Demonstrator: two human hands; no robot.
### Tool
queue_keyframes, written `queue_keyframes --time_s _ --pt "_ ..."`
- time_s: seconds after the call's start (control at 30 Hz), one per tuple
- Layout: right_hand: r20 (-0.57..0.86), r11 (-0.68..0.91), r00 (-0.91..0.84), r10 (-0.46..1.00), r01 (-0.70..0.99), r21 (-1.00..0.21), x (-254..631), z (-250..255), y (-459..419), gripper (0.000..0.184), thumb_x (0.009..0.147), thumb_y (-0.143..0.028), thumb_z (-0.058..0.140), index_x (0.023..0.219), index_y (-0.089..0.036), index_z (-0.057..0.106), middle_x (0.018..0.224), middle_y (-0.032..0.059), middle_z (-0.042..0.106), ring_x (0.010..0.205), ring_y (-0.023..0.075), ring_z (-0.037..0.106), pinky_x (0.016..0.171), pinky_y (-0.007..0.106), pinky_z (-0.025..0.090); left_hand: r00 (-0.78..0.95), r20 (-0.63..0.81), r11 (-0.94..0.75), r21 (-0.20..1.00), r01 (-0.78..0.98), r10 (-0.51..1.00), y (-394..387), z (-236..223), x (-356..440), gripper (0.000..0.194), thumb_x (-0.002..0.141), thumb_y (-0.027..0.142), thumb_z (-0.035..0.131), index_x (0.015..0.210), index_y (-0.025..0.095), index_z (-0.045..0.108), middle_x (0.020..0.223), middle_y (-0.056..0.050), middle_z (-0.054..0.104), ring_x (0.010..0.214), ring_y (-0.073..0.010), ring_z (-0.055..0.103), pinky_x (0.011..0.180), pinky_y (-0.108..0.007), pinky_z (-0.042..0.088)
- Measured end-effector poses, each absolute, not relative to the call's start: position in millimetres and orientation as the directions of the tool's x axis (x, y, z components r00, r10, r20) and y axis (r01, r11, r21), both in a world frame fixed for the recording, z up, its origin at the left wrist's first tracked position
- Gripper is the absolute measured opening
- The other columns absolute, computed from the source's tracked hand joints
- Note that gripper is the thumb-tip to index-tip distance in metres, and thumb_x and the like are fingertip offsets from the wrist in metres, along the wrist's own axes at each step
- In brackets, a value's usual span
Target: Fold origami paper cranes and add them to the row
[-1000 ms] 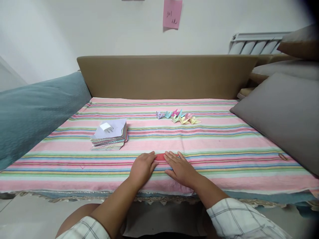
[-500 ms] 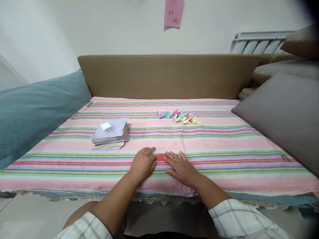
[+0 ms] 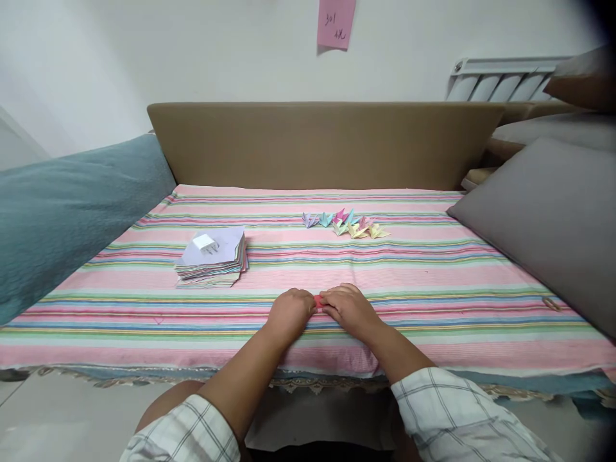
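Observation:
Between my two hands a small piece of red folded paper (image 3: pixel 318 301) shows, low over the striped cloth (image 3: pixel 409 276); most of it is covered by fingers. My left hand (image 3: pixel 292 313) is closed on its left end, fingers curled. From the other side my right hand (image 3: pixel 350 309) grips the right end, its fingers bent and pressed together. Farther back lies a cluster of folded paper cranes (image 3: pixel 340 222) in purple, blue, pink and yellow. To the left stands a stack of square paper sheets (image 3: pixel 212 260), with a white plug adapter (image 3: pixel 205 243) on top.
A teal cushion or armrest (image 3: pixel 81 218) slopes along the left side. Grey pillows (image 3: pixel 543 218) lean at the right. A brown backrest (image 3: pixel 322 144) runs along the wall behind, and a small brownish loop (image 3: pixel 551 303) lies near the right pillow.
Both hands have drawn closer together. The right hand, flat with spread fingers before, is now curled round the paper's end. Less of the red paper shows.

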State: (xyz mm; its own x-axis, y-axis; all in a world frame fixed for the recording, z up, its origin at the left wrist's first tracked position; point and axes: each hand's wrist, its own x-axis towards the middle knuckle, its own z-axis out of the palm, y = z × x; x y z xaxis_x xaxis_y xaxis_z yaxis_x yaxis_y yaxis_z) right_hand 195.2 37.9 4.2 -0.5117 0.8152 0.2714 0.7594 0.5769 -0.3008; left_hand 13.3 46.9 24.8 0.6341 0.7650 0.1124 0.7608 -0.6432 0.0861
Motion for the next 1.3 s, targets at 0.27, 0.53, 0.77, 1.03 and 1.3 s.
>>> queue_keyframes --time_s 0.27,0.53,0.77,1.03,1.3 --pt "0.281 0.596 -0.529 0.800 0.753 -0.278 196 4 40 0.019 0.088 -0.032 0.052 0.098 -0.021 0.064 0.089 0.0045 0.069 0.088 0.0179 0.060 0.081 0.031 0.039 0.618 0.141 -0.631 0.093 0.770 0.774 45 25 13 0.020 0.089 0.024 0.046 0.085 0.015 0.063 0.085 -0.008 0.067 0.081 -0.0195 0.061 0.077 -0.031 0.046" --pt "0.260 0.578 -0.525 0.810 0.790 -0.205 191 5 39 0.020 0.091 -0.030 0.047 0.090 -0.018 0.062 0.086 0.0055 0.067 0.088 0.0175 0.059 0.081 0.029 0.038 0.605 0.118 -0.615 0.104 0.781 0.788 45 26 14 0.017 0.086 0.030 0.053 0.087 0.018 0.065 0.088 -0.006 0.068 0.083 -0.0200 0.060 0.078 -0.032 0.046" --pt "0.289 0.563 -0.503 0.815 0.806 -0.184 188 4 38 0.020 0.091 -0.024 0.044 0.091 -0.016 0.062 0.084 0.0051 0.066 0.085 0.0168 0.058 0.078 0.028 0.038 0.525 0.170 -0.540 0.056 0.840 0.834 43 22 23 0.021 0.086 0.019 0.046 0.082 0.016 0.067 0.082 -0.008 0.068 0.079 -0.0215 0.060 0.073 -0.034 0.046" --pt "0.333 0.529 -0.453 0.827 0.827 -0.189 186 4 41 0.025 0.093 -0.028 0.041 0.088 -0.017 0.063 0.081 0.0050 0.067 0.081 0.0172 0.059 0.076 0.028 0.039 0.498 0.160 -0.519 0.137 0.844 0.852 43 32 18 0.015 0.082 0.020 0.052 0.093 0.020 0.063 0.086 -0.005 0.067 0.085 -0.0207 0.060 0.074 -0.030 0.045" --pt "0.239 0.378 -0.294 0.926 0.707 -0.597 186 15 35 0.022 0.087 -0.027 0.048 0.105 -0.023 0.059 0.096 0.0012 0.069 0.084 0.0166 0.062 0.071 0.027 0.044 0.391 0.119 -0.394 0.514 0.762 0.912 48 39 6 0.021 0.077 0.018 0.051 0.094 0.023 0.062 0.083 0.001 0.069 0.074 -0.0165 0.061 0.063 -0.025 0.042"
